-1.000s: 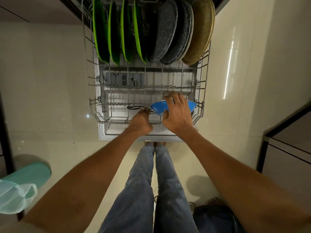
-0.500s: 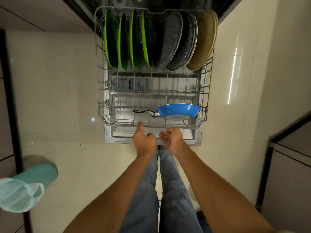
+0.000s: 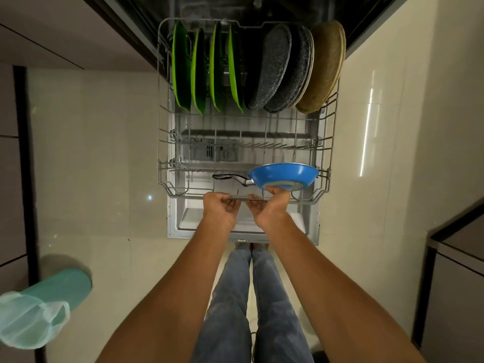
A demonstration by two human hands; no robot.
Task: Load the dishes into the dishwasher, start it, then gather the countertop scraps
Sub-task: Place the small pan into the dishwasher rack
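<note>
Rack (image 3: 330, 142) front bar — left hand (image 3: 220, 211), right hand (image 3: 269, 208) fingers curled around it.

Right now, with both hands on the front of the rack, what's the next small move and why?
Probably push the rack into the dishwasher. The left hand and right hand grip its front rail, the plates stand slotted at the back, and the blue pan sits inside.

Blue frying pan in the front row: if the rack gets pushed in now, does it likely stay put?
Probably wobbles: the blue frying pan stands on edge among wire tines. Its long handle sticking sideways may tip it. It looks rigid, unlikely to flex.
</note>
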